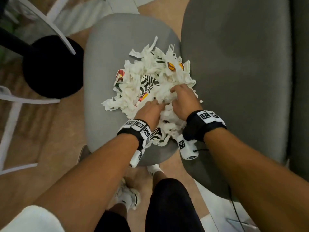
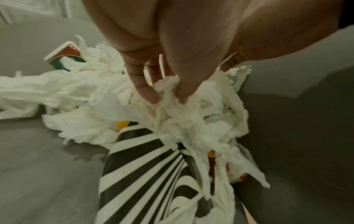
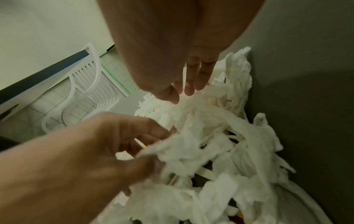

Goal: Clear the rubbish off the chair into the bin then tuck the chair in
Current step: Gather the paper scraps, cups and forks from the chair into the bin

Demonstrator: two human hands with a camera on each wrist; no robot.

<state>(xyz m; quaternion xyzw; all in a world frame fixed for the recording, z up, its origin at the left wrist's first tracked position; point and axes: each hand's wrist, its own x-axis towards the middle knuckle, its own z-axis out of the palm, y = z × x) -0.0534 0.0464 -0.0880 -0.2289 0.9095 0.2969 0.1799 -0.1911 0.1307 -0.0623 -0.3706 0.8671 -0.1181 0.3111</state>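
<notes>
— Where was the rubbish?

— A heap of torn white tissue paper [image 1: 150,84] lay on the round grey padded chair seat [image 1: 107,52], toward its right edge, mixed with a black-and-white striped wrapper [image 2: 145,163] and a white plastic fork [image 1: 171,48].

— And the hands?

— The left hand [image 1: 150,111] had its fingers [image 2: 141,81] dug into the paper, pinching a tuft. The right hand [image 1: 184,99] pressed on the heap with bent fingers; if its grip held something, I cannot tell.

— The bin?

— A round black bin [image 1: 51,67] stood on the floor, just beside the seat's left edge.
</notes>
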